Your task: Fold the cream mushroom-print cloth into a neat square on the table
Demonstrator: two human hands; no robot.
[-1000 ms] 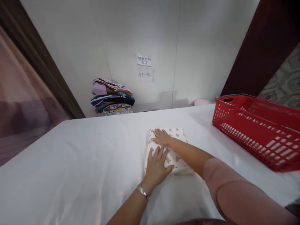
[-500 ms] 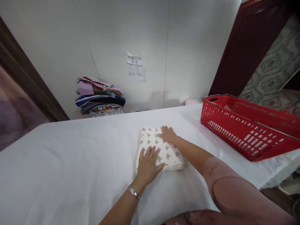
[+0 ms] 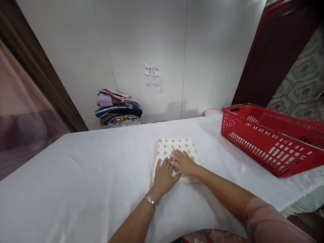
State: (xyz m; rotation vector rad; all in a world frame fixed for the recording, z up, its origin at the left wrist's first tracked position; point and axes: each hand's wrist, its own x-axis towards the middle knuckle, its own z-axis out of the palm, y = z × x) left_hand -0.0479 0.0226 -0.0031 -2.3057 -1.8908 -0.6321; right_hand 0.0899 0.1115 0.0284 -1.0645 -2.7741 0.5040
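A folded cream cloth with a small printed pattern (image 3: 174,146) lies on the white-covered table (image 3: 76,175), a little right of centre. My left hand (image 3: 164,175) lies flat on its near left corner, fingers stretched out. My right hand (image 3: 184,162) rests palm down on the cloth's near half, fingers spread and touching the left hand's fingertips. Neither hand grips anything. A silver bracelet sits on my left wrist.
A red plastic basket (image 3: 268,141) stands on the table's right side. A stack of folded coloured clothes (image 3: 117,108) sits against the white wall beyond the table's far edge. Paper notes (image 3: 152,77) are stuck on the wall. A dark wooden door frame rises at right.
My right hand has slid back from the cloth's far edge toward me, now beside my left hand. The left hand has stayed on the near corner. The camera has shifted slightly.
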